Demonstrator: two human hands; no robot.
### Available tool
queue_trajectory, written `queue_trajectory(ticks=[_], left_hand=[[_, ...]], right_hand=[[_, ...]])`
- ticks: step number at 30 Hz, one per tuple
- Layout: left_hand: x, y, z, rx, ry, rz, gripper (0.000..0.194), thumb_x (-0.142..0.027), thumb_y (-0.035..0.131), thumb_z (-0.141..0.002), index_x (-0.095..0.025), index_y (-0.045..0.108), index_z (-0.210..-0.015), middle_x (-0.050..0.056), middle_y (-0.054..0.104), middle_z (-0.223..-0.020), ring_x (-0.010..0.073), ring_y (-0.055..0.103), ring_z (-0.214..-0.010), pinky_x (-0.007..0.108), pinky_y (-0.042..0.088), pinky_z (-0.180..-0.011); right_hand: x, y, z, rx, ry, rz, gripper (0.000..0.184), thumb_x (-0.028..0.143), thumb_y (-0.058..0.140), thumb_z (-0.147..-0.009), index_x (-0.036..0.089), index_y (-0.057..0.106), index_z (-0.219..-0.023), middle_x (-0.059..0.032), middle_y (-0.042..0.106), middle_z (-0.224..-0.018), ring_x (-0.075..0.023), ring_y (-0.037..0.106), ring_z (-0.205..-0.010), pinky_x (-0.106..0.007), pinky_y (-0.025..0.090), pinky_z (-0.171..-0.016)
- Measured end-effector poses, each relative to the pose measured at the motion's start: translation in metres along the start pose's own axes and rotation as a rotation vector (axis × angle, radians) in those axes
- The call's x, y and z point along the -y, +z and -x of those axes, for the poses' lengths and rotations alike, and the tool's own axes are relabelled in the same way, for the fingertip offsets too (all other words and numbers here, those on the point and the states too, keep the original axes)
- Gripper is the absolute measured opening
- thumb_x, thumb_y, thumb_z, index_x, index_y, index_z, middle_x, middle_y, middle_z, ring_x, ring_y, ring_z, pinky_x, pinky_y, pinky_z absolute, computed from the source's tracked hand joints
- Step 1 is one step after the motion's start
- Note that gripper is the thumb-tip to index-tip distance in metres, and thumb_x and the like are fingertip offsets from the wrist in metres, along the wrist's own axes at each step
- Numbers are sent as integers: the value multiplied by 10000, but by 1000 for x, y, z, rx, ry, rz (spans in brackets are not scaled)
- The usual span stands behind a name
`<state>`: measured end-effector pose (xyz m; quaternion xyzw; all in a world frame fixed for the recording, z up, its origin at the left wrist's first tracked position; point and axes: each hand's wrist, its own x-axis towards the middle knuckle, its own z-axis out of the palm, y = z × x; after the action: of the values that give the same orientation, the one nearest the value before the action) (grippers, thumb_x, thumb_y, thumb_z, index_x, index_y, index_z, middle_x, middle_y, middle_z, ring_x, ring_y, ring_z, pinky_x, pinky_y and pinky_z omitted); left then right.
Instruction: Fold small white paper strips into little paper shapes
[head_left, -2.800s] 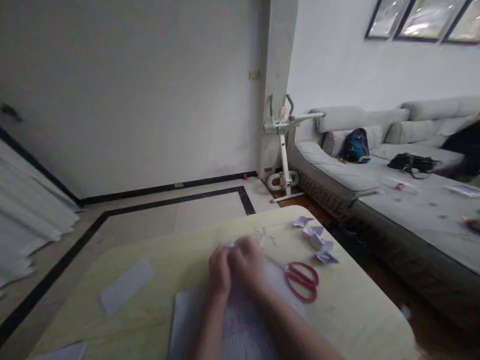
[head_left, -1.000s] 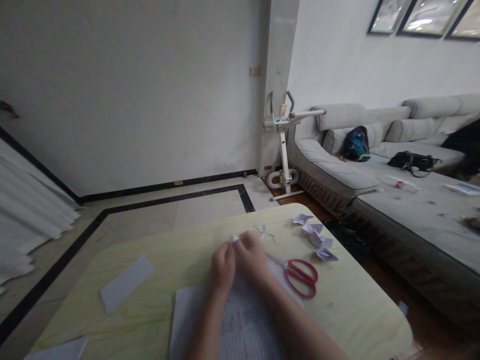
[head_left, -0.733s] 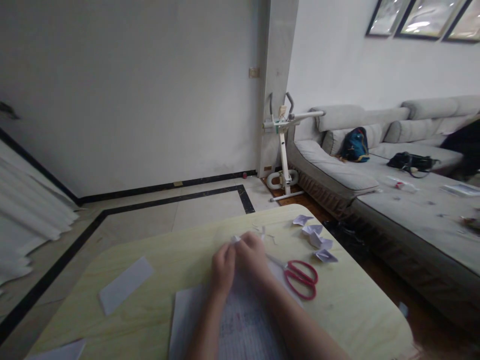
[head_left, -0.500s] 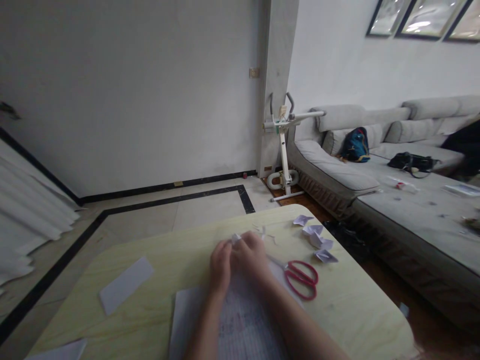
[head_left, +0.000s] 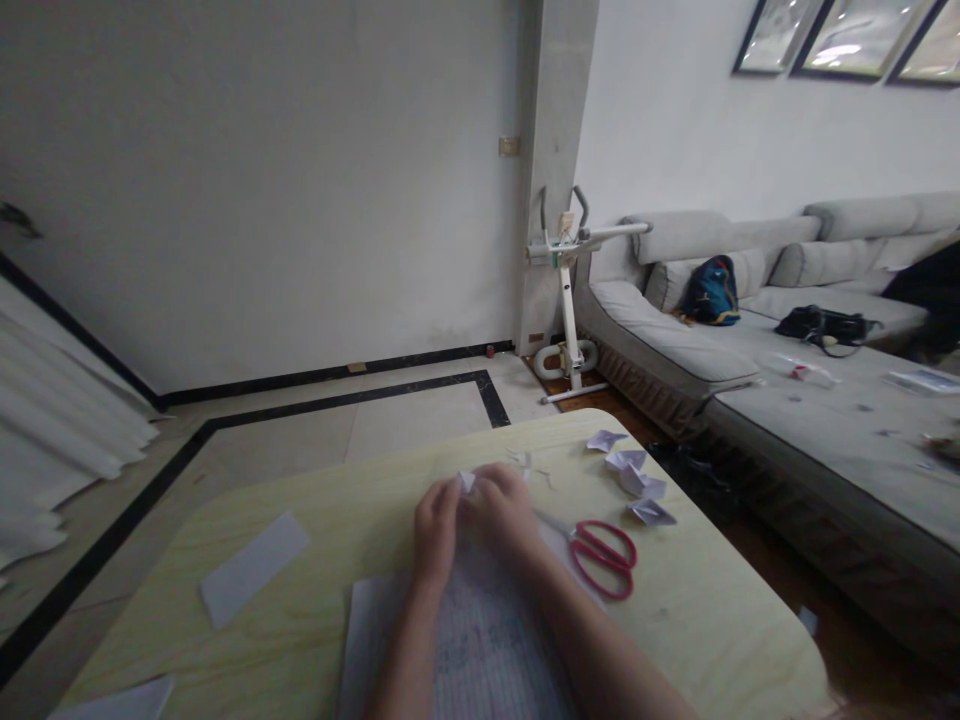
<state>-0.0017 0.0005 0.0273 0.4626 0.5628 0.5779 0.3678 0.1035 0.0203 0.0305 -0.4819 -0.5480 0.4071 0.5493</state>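
Observation:
Between my two hands is a small piece of folded white paper (head_left: 466,482), its pointed tip showing above the fingers. My left hand (head_left: 436,525) is closed on its left side, and my right hand (head_left: 504,512) is closed on its right side; the lower part of the paper is hidden by the fingers. Beneath my forearms lies a lined, written-on notebook page (head_left: 487,650). Red-handled scissors (head_left: 604,558) rest to the right of my right hand, blades partly on the paper. Several small folded paper boats (head_left: 634,482) sit near the table's right edge.
A folded white paper strip (head_left: 255,570) lies on the pale wooden table (head_left: 712,610) at left, another paper piece (head_left: 120,702) at the near left corner. Thin paper scraps (head_left: 527,465) lie beyond my right hand. A grey sofa (head_left: 825,400) stands to the right.
My left hand has shifted slightly left and the tip of the folded paper shows a little lower and further left. The scissors, boats and strips stay where they were.

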Motion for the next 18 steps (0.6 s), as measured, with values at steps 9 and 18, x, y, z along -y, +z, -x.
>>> queue_trajectory(ticks=[9, 18], left_hand=[[1, 4, 2, -5, 67, -90, 306, -423, 523, -769, -145, 650, -790, 60, 672, -765, 201, 611, -744, 282, 476, -676], [9, 4, 0, -41, 75, -133, 324, -437, 510, -779, -147, 650, -815, 69, 675, -783, 204, 615, -737, 279, 475, -652]], right_hand=[[-2, 1, -3, 34, 96, -61, 139, 258, 575, -701, 143, 653, -690, -26, 630, -644, -150, 557, -618, -240, 435, -573], [-8, 2, -3, 58, 102, -108, 112, 237, 549, -710, 157, 615, -669, -2, 595, -615, -132, 540, -587, -224, 424, -550]])
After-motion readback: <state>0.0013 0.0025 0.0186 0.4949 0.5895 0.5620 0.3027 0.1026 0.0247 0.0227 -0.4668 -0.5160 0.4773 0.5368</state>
